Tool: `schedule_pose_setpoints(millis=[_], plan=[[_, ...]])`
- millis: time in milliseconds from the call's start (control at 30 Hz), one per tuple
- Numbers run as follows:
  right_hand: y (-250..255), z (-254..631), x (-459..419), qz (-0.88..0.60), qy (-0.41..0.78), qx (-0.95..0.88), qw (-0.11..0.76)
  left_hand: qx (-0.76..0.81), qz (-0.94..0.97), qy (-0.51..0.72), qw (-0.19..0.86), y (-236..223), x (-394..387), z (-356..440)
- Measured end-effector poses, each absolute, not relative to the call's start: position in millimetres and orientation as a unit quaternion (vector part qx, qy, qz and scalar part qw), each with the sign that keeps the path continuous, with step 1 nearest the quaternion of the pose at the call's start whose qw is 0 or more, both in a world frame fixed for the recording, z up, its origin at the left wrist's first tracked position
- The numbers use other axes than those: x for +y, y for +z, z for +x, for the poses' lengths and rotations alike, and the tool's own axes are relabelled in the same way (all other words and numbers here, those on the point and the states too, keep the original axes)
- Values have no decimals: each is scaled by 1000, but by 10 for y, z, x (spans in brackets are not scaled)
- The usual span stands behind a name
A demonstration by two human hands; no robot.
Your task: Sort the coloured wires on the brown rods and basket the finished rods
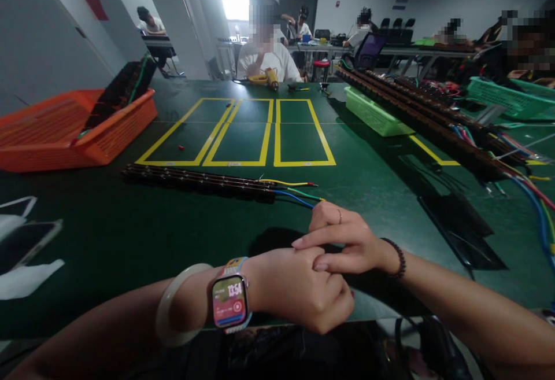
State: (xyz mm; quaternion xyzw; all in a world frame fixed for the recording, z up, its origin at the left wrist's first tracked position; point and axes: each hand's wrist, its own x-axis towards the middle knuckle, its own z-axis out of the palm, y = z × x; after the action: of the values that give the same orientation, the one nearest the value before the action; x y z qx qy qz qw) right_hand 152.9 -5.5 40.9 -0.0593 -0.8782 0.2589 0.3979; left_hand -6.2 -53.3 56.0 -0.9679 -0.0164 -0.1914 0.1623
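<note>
My left hand (pixel 310 290) is closed in a loose fist above the front edge of the green table. A smartwatch (pixel 229 302) reading 13:54 and a pale bangle (pixel 167 310) are on that wrist. My right hand (pixel 342 238) rests over the back of the left one, index finger and thumb stretched out and apart, touching it; no object shows between them. Just beyond lies a long dark wire harness strip (pixel 199 183). Yellow, green and blue wires come out of its right end, and the blue wire (pixel 295 196) reaches close to my right knuckles.
An orange basket (pixel 125 131) with a black bundle stands at left, near phones (pixel 30 244). Yellow tape frames (pixel 303 164) mark the table. At right, long dark strips (pixel 433 120) lie across a green basket (pixel 377 117). Across the table sits a person (pixel 277 59) near a yellow tool (pixel 272 78).
</note>
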Motion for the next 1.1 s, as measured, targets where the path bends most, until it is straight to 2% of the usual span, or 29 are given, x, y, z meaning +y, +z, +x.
schedule_pose_setpoints(millis=[467,767,933,1100], plan=[[505,1503,-155,-44,265,-871,412,-47,-979,-144,139,781,-695,-79],[581,1455,-250,-47,184,-881,432,-72,-976,-151,140,745,-741,-204],[535,1086,-308,6,187,-908,374,-161,-972,-124,120,646,-1015,-495],[381,480,-425,85,149,-946,274,-253,-950,-134,121,558,-1443,-936]])
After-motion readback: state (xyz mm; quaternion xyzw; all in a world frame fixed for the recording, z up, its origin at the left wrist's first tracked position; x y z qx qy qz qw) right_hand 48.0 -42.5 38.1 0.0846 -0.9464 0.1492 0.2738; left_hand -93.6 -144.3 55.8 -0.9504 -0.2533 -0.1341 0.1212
